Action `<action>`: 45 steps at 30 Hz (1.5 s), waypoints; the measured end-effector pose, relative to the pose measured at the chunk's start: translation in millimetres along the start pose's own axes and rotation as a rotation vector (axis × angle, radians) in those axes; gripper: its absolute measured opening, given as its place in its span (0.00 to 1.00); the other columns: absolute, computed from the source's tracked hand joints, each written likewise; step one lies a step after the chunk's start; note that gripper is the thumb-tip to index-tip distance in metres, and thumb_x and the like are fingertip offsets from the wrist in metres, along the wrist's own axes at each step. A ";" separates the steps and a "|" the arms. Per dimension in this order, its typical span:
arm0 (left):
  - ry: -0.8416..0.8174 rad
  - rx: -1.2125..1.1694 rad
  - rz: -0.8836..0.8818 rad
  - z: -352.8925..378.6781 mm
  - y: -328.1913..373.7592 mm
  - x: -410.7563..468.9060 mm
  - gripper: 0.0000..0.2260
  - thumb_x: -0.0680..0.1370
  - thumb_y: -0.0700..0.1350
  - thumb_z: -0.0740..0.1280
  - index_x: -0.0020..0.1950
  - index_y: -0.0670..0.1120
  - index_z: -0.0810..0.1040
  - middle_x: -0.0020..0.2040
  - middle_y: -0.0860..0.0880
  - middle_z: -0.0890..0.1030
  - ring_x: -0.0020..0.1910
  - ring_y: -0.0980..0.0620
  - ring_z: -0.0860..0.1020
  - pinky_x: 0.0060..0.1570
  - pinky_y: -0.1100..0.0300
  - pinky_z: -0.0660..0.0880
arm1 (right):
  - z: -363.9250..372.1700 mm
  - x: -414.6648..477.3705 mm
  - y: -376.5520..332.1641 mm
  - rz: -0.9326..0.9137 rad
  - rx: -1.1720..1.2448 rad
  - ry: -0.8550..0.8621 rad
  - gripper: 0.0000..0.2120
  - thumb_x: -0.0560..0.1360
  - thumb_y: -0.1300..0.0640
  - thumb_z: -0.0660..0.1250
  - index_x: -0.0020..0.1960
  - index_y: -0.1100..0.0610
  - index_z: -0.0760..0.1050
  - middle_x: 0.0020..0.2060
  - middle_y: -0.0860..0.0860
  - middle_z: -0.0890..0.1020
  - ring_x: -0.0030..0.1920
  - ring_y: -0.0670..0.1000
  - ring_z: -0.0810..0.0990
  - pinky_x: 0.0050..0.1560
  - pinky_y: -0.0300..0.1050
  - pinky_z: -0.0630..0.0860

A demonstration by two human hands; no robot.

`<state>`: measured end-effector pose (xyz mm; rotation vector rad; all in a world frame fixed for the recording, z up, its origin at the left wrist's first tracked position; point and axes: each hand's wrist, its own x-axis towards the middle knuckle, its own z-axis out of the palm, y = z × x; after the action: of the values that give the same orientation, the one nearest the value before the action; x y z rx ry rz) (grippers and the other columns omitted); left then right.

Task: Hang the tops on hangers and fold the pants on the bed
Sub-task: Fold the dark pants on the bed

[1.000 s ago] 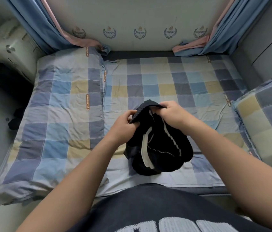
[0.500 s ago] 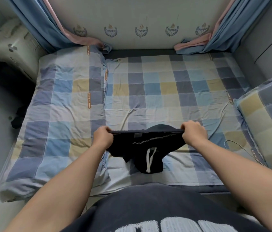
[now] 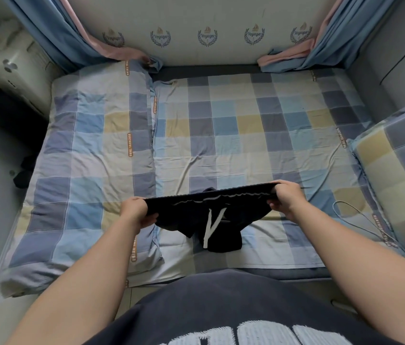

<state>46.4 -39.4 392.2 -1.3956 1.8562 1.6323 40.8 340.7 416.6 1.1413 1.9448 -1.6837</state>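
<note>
A pair of black pants [image 3: 191, 215] with a white drawstring hangs over the near part of the bed [image 3: 246, 135]. My left hand [image 3: 138, 214] grips the left end of its waistband. At the right end, my right hand [image 3: 286, 200] grips the same waistband, which is stretched out flat between the two hands. The legs bunch up below and rest on the checked sheet near the bed's front edge. No tops or hangers are in view.
A folded checked quilt [image 3: 84, 170] covers the bed's left side. A checked pillow [image 3: 400, 165] lies at the right, with a thin grey cable [image 3: 360, 217] beside it. Blue curtains [image 3: 54, 28] hang at the back corners. Dark cloth [image 3: 2, 113] lies left of the bed.
My hands have moved apart and down, pulling the bunched pants open by the waistband until it is taut. The drawstring now hangs in the middle.
</note>
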 end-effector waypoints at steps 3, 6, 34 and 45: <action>-0.109 -0.137 -0.001 -4.5 2.0 -2.8 0.16 0.80 0.33 0.54 0.60 0.38 0.79 0.54 0.36 0.81 0.39 0.42 0.81 0.31 0.55 0.83 | -6.1 -1.4 -5.4 -0.004 0.074 -0.086 0.10 0.76 0.68 0.61 0.49 0.58 0.78 0.40 0.58 0.78 0.31 0.53 0.77 0.29 0.41 0.76; -0.199 -0.318 0.098 -6.2 9.7 -6.3 0.15 0.78 0.30 0.54 0.52 0.42 0.78 0.51 0.39 0.78 0.47 0.44 0.78 0.38 0.58 0.80 | -14.7 -2.2 -14.1 -0.091 0.222 -0.236 0.12 0.76 0.72 0.65 0.57 0.61 0.76 0.45 0.59 0.82 0.37 0.54 0.86 0.38 0.44 0.84; 0.336 -0.166 1.559 -65.7 468.8 -269.5 0.10 0.83 0.54 0.61 0.56 0.49 0.74 0.46 0.54 0.77 0.48 0.49 0.76 0.49 0.53 0.70 | -97.9 -223.6 -490.3 -1.551 -0.424 0.675 0.12 0.82 0.47 0.62 0.56 0.57 0.70 0.41 0.52 0.78 0.41 0.57 0.79 0.42 0.53 0.77; 0.125 -0.262 1.230 -98.3 554.3 -375.7 0.19 0.81 0.51 0.66 0.66 0.39 0.74 0.47 0.47 0.78 0.47 0.46 0.78 0.52 0.51 0.78 | -114.0 -313.4 -578.4 -1.487 -0.423 0.714 0.16 0.81 0.48 0.65 0.61 0.60 0.70 0.43 0.53 0.78 0.38 0.50 0.75 0.33 0.45 0.67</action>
<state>-180.8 -20.2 1029.4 -0.2847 2.9168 2.3485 -161.3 346.6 1052.9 -0.1268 3.8624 -1.0708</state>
